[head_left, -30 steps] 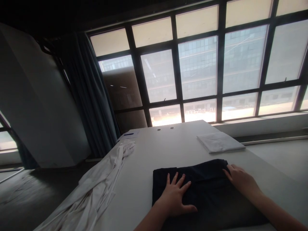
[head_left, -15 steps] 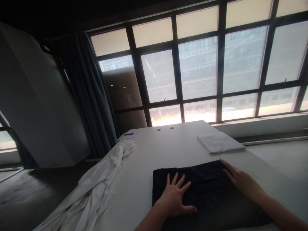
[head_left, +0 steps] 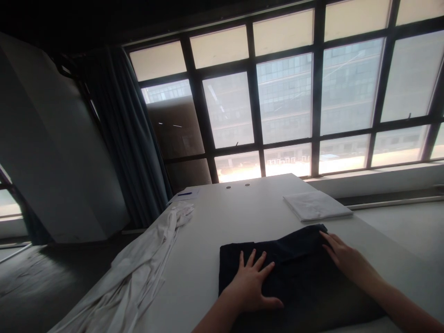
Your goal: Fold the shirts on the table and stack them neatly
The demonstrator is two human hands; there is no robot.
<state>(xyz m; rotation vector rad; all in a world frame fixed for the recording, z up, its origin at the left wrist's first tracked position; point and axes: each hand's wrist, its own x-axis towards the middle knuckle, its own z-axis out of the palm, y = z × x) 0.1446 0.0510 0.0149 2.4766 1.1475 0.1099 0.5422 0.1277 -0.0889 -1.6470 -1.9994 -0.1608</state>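
Note:
A dark folded garment (head_left: 298, 273) lies flat on the white table (head_left: 243, 208) in front of me. My left hand (head_left: 251, 284) rests palm down on its left part, fingers spread. At the garment's far right corner my right hand (head_left: 345, 259) lies flat with the fingers stretched out along the edge. Neither hand holds anything.
A neatly folded white cloth (head_left: 315, 206) sits further back on the right. A crumpled white garment (head_left: 138, 273) hangs over the table's left edge. A blue pen on paper (head_left: 185, 194) lies at the far left corner. Large windows and a dark curtain stand behind.
My right hand has slid slightly along the garment's far right corner, and that corner now sits a little higher. The left hand has stayed in place.

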